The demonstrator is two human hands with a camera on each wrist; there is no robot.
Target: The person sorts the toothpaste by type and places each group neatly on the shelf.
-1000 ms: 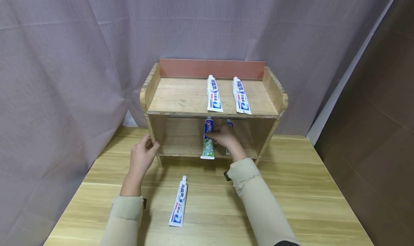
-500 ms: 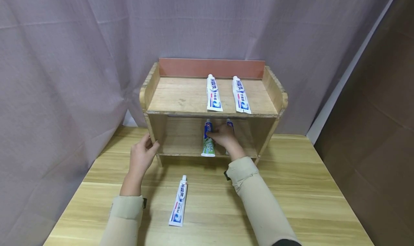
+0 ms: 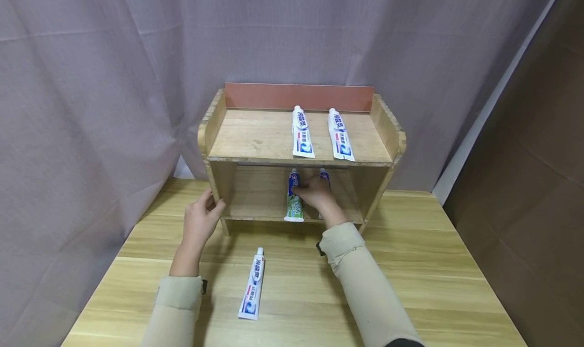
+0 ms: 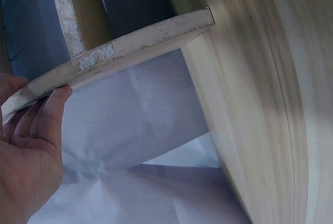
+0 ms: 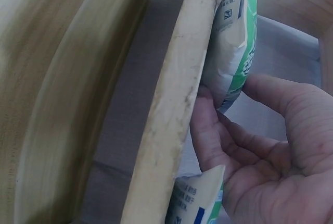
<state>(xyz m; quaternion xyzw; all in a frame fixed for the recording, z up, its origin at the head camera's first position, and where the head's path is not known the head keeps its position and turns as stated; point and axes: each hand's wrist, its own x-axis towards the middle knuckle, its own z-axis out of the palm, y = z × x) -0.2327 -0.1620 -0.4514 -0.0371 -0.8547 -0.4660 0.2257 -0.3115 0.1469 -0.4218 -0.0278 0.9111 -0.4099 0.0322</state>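
My right hand (image 3: 318,192) reaches into the lower level of a small wooden shelf (image 3: 255,192). Its thumb and fingers pinch a blue-and-green toothpaste tube (image 3: 294,210), laid cap to the back with its flat end at the front edge. In the right wrist view, thumb and index finger lie on opposite sides of this tube (image 5: 229,57). Just right of it lies a similar toothpaste tube (image 3: 324,175), mostly hidden behind the hand. My left hand (image 3: 201,222) grips the shelf's left side panel (image 4: 130,44), thumb on one face and fingers on the other.
Two white-and-blue toothpaste tubes, a left one (image 3: 302,134) and a right one (image 3: 340,136), lie on the top level. Another white tube (image 3: 252,286) rests on the wooden table (image 3: 292,306) in front. A grey curtain (image 3: 114,83) hangs behind; a brown panel (image 3: 524,159) stands right.
The blue-and-green tube has gone slightly back and down onto the lower level with my right hand still on it. It has barely moved over the last half second. My left hand stays put.
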